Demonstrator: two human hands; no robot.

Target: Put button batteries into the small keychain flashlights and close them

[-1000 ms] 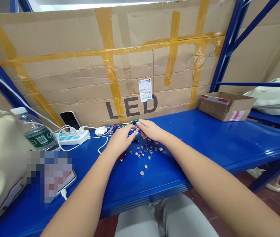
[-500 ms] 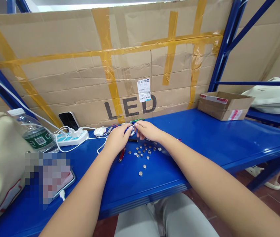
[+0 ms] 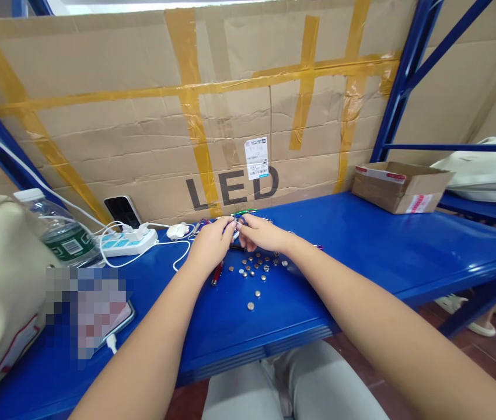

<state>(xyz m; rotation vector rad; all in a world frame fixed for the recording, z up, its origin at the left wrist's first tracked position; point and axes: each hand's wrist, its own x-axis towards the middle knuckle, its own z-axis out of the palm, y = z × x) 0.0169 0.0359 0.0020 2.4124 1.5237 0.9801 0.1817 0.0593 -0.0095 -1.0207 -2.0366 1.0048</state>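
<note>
My left hand (image 3: 213, 242) and my right hand (image 3: 263, 232) meet at the fingertips over the back of the blue table. Both are closed around something small with blue and silver parts, too hidden to name. Just in front of them lie several small round silver discs, like button cells, one of them a disc (image 3: 250, 306) near the table's front. A red pen-shaped piece (image 3: 217, 273) lies beside my left wrist. Behind the fingers a green piece (image 3: 245, 212) and other small coloured parts show, partly covered by my hands.
On the left are a white power strip (image 3: 129, 240) with cables, a water bottle (image 3: 62, 230), a phone (image 3: 123, 213) leaning on the cardboard, a pixelated item and a beige bag (image 3: 3, 291). An open cardboard box (image 3: 399, 186) stands at the right. Tall taped cardboard (image 3: 143, 134) backs the table (image 3: 362, 251).
My fingers have shifted slightly around the small piece, and my right fingers curl lower. The camera view has moved a little. The discs and other things lie as before.
</note>
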